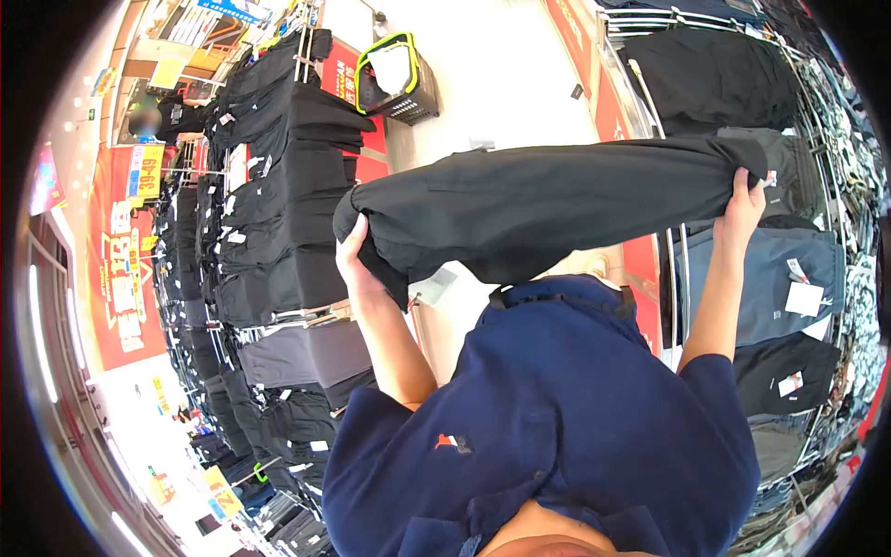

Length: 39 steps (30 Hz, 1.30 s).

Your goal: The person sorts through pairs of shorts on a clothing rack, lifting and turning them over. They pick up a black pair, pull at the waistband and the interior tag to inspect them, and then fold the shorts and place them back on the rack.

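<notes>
A pair of black trousers (548, 200) is stretched sideways in front of me, above the aisle floor. My left hand (353, 252) grips the gathered end at the left, with the thumb on the near side and the other fingers hidden behind the cloth. At the opposite end, my right hand (742, 206) is closed on a corner of the fabric, close to the right-hand rack. The cloth sags in the middle, and a seam shows near its upper left edge.
Black trousers (297, 204) hang on racks along the left. More dark and grey trousers (761, 278) with white tags hang at the right. A black shopping basket with a yellow-green rim (422, 97) stands on the aisle floor ahead. Far left, a person (172, 116) is partly visible.
</notes>
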Each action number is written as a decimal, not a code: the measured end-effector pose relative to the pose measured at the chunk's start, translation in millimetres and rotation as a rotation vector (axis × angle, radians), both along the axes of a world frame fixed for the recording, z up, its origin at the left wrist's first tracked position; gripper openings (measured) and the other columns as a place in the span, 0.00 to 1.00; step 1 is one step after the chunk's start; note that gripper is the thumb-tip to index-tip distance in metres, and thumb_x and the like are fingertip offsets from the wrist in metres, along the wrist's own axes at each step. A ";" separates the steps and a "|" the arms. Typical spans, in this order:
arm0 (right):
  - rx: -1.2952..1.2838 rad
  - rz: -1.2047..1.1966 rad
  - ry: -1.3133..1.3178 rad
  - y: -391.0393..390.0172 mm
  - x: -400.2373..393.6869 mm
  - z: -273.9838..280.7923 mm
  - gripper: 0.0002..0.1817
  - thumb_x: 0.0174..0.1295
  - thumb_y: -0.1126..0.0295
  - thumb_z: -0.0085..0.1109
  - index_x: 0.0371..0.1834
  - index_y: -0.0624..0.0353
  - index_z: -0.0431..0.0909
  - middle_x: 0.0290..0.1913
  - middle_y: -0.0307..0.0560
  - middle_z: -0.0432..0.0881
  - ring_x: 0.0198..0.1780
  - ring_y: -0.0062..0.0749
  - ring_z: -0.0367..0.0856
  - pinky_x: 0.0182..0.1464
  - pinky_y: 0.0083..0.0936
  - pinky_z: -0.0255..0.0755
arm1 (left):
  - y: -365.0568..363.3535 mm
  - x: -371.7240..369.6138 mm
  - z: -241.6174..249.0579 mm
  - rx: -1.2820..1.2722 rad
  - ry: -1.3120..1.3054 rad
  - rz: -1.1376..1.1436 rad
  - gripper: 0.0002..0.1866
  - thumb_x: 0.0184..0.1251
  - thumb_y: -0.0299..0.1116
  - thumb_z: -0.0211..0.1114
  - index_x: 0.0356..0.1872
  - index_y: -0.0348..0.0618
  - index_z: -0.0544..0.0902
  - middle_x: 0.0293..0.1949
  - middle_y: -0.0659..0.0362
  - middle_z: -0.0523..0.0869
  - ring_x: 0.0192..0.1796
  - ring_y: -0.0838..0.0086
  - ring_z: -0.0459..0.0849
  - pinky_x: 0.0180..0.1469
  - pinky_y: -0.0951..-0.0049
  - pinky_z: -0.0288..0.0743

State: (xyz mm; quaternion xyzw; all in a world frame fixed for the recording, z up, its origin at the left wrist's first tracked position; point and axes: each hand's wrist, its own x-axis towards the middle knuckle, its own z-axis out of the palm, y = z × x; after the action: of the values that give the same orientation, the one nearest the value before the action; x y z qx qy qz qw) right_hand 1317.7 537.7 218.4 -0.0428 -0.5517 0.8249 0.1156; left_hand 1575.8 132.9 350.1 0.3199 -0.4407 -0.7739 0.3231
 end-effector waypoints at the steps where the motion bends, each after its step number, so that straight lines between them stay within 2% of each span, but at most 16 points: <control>1: -0.042 -0.001 -0.020 -0.5 1.4 -4.7 0.11 0.70 0.73 0.51 0.50 0.66 0.78 0.49 0.44 0.82 0.49 0.26 0.79 0.55 0.24 0.70 | 1.3 0.8 -1.4 0.006 -0.010 0.020 0.24 0.59 0.29 0.61 0.58 0.33 0.74 0.52 0.46 0.81 0.53 0.57 0.81 0.58 0.58 0.75; 6: -0.229 0.003 -0.226 -36.7 19.8 12.4 0.11 0.70 0.70 0.54 0.51 0.63 0.78 0.52 0.44 0.81 0.50 0.28 0.79 0.56 0.26 0.71 | -5.4 10.7 -14.1 0.047 -0.025 0.079 0.25 0.58 0.30 0.64 0.58 0.34 0.74 0.53 0.48 0.81 0.54 0.57 0.81 0.57 0.57 0.75; 9: -0.275 0.082 -0.052 -33.3 26.6 -3.6 0.14 0.70 0.70 0.54 0.55 0.63 0.75 0.54 0.43 0.79 0.54 0.28 0.76 0.61 0.29 0.67 | -16.6 6.6 -22.4 -0.074 0.039 0.046 0.23 0.60 0.37 0.64 0.52 0.32 0.80 0.51 0.47 0.83 0.52 0.55 0.82 0.57 0.55 0.75; 11: -0.310 -0.001 0.047 -30.6 26.8 29.7 0.14 0.70 0.71 0.54 0.55 0.63 0.75 0.53 0.43 0.79 0.54 0.28 0.76 0.60 0.28 0.67 | -25.9 8.9 -28.6 -0.124 0.066 0.095 0.22 0.64 0.38 0.62 0.53 0.31 0.79 0.51 0.45 0.82 0.52 0.53 0.82 0.58 0.53 0.75; 14: -0.267 -0.110 0.144 -17.1 12.9 36.7 0.12 0.70 0.69 0.55 0.52 0.62 0.76 0.50 0.43 0.81 0.50 0.30 0.80 0.54 0.29 0.74 | -13.4 6.9 -29.7 -0.287 0.283 -0.102 0.25 0.68 0.30 0.57 0.63 0.30 0.67 0.60 0.43 0.75 0.61 0.55 0.76 0.64 0.55 0.70; 21: -0.342 -0.034 0.077 -39.1 36.5 71.4 0.09 0.68 0.74 0.54 0.50 0.61 0.76 0.47 0.45 0.82 0.47 0.30 0.81 0.51 0.27 0.76 | -16.2 1.3 -38.3 -0.197 0.278 -0.196 0.25 0.72 0.40 0.54 0.63 0.33 0.69 0.60 0.46 0.76 0.62 0.54 0.75 0.63 0.53 0.70; 25: -0.443 0.056 -0.058 -65.8 55.9 68.9 0.11 0.68 0.69 0.54 0.50 0.62 0.73 0.46 0.48 0.81 0.46 0.35 0.83 0.51 0.30 0.78 | 3.5 -8.9 -36.4 -0.030 0.238 -0.260 0.27 0.72 0.42 0.55 0.65 0.34 0.66 0.62 0.46 0.73 0.63 0.55 0.74 0.65 0.52 0.68; 26: -0.448 0.114 -0.166 -78.7 67.0 77.1 0.17 0.66 0.67 0.58 0.53 0.65 0.73 0.48 0.48 0.82 0.48 0.34 0.82 0.54 0.29 0.75 | 14.7 -12.4 -36.9 0.022 0.198 -0.283 0.29 0.72 0.42 0.55 0.66 0.34 0.64 0.63 0.46 0.72 0.63 0.55 0.74 0.65 0.52 0.68; 27: -0.186 0.132 -0.171 -94.9 79.3 70.8 0.23 0.64 0.63 0.59 0.56 0.69 0.70 0.53 0.52 0.79 0.56 0.36 0.78 0.60 0.30 0.70 | 27.1 -15.6 -48.6 -0.058 0.183 -0.358 0.30 0.71 0.43 0.56 0.67 0.34 0.63 0.64 0.47 0.72 0.64 0.56 0.73 0.66 0.53 0.68; 29: 0.505 0.340 -0.065 -136.4 108.1 64.4 0.24 0.58 0.64 0.62 0.51 0.72 0.72 0.49 0.54 0.79 0.52 0.36 0.77 0.58 0.30 0.68 | 58.4 -31.6 -82.1 -0.175 0.171 -0.545 0.33 0.71 0.43 0.59 0.69 0.35 0.60 0.64 0.48 0.70 0.65 0.59 0.71 0.67 0.56 0.66; 30: 0.426 0.525 0.089 -152.2 114.0 65.8 0.21 0.57 0.65 0.64 0.47 0.70 0.73 0.44 0.54 0.80 0.47 0.35 0.78 0.53 0.30 0.70 | 72.9 -41.6 -98.1 -0.212 0.178 -0.655 0.34 0.70 0.41 0.60 0.70 0.35 0.58 0.65 0.49 0.70 0.66 0.60 0.70 0.67 0.58 0.66; 31: 0.322 0.726 0.224 -167.9 120.2 67.3 0.18 0.55 0.67 0.66 0.43 0.67 0.75 0.39 0.53 0.82 0.42 0.34 0.80 0.48 0.30 0.72 | 79.5 -41.5 -123.3 -0.168 0.067 -0.553 0.35 0.69 0.39 0.62 0.70 0.36 0.57 0.65 0.50 0.69 0.66 0.61 0.69 0.67 0.59 0.65; 32: 0.380 0.764 0.173 -168.2 121.9 78.9 0.19 0.58 0.66 0.65 0.46 0.68 0.75 0.37 0.51 0.82 0.40 0.30 0.80 0.48 0.28 0.72 | 81.4 -40.1 -140.2 -0.124 -0.043 -0.444 0.35 0.68 0.36 0.63 0.71 0.37 0.56 0.65 0.51 0.69 0.67 0.62 0.68 0.67 0.60 0.65; 33: 0.317 0.811 0.132 -168.8 118.4 75.1 0.18 0.60 0.66 0.63 0.48 0.68 0.75 0.38 0.50 0.82 0.41 0.28 0.79 0.49 0.27 0.72 | 82.6 -44.5 -127.9 -0.041 0.012 -0.461 0.36 0.67 0.33 0.64 0.70 0.37 0.56 0.65 0.51 0.69 0.66 0.62 0.69 0.67 0.61 0.65; 35: 0.150 0.933 0.087 -160.2 113.7 71.2 0.18 0.67 0.65 0.55 0.53 0.67 0.75 0.43 0.46 0.83 0.44 0.21 0.77 0.50 0.24 0.72 | 92.9 -46.2 -96.3 -0.094 0.010 -0.518 0.31 0.70 0.45 0.61 0.65 0.36 0.64 0.59 0.49 0.75 0.60 0.61 0.77 0.61 0.59 0.73; 39: 0.110 0.992 0.042 -146.3 125.3 71.4 0.15 0.71 0.64 0.50 0.47 0.67 0.76 0.38 0.39 0.79 0.43 0.17 0.72 0.49 0.21 0.70 | 96.8 -41.5 -102.8 -0.179 -0.003 -0.506 0.28 0.65 0.38 0.67 0.62 0.37 0.68 0.57 0.53 0.78 0.58 0.65 0.78 0.61 0.63 0.73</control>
State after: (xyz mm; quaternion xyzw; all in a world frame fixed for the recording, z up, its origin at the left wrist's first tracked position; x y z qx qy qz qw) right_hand 1443.0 391.4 289.9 0.2474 -0.5459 0.7508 -0.2776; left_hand 1534.4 229.7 247.3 0.1710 -0.5740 -0.7874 0.1459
